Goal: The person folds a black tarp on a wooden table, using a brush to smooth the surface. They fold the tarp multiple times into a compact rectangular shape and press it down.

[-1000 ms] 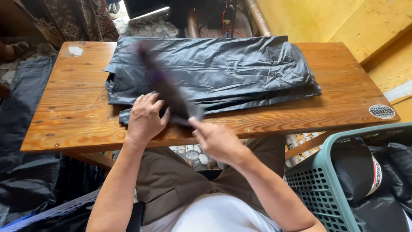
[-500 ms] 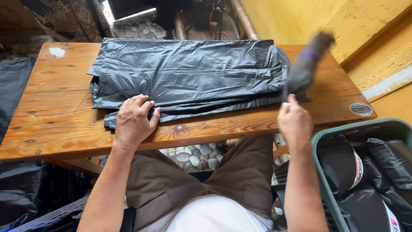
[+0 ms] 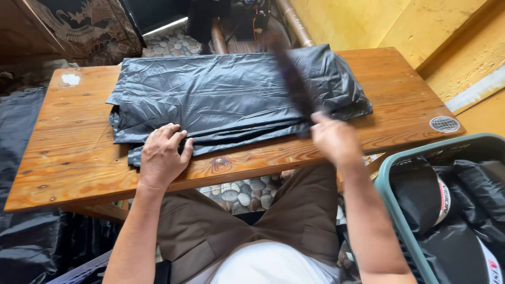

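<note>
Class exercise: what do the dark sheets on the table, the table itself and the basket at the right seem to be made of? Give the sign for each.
Dark sheets: probably thin plastic film; glossy, finely creased.
Table: wood, varnished by the look; grain and knots show.
Basket: likely moulded plastic; teal, lattice wall.

Looks like a small home workshop or backyard packing spot, semi-outdoor. Rough wooden tabletop [image 3: 63, 152] w/ knots & stains, pebble-stone floor [image 3: 239, 192] under it and at far side. Yellow painted wall [image 3: 368, 21] at far right. Stack of black plastic sheets [image 3: 221, 94] on the tabletop, more black plastic heaped at near left, teal plastic basket [image 3: 392, 205] w/ dark bags at near right. Dark patterned cloth [image 3: 79, 26] hangs far left.
</note>
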